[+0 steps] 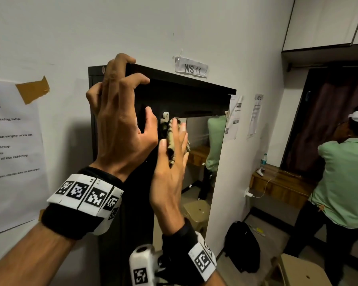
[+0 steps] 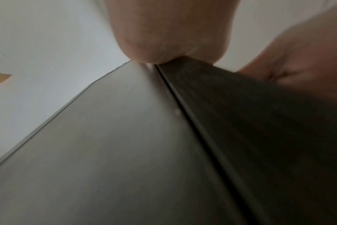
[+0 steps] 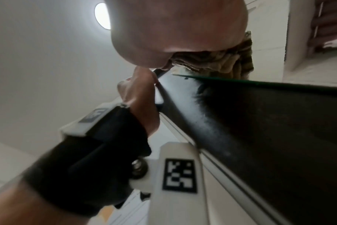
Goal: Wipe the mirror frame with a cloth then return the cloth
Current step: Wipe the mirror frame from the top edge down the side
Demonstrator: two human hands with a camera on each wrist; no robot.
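The mirror has a dark frame (image 1: 184, 93) and hangs on a white wall. My left hand (image 1: 122, 104) grips the frame's top left corner, with fingers curled over the top edge and the thumb on the front. My right hand (image 1: 172, 153) lies flat with straight fingers, pressing a striped beige-brown cloth (image 1: 170, 139) against the left edge of the mirror glass (image 1: 203, 153), just under the top bar. In the right wrist view the cloth (image 3: 221, 62) bunches out from under the palm (image 3: 173, 30) above the dark frame (image 3: 269, 121). The left wrist view shows the palm (image 2: 169, 30) on the frame (image 2: 260, 121).
A printed sheet (image 1: 10, 153) is taped to the wall on the left, and a "WS 11" label (image 1: 191, 68) hangs above the mirror. At the right a person in a green shirt (image 1: 343, 182) stands by a wooden shelf (image 1: 277, 182). A black backpack (image 1: 242, 244) and a stool (image 1: 304, 271) are on the floor.
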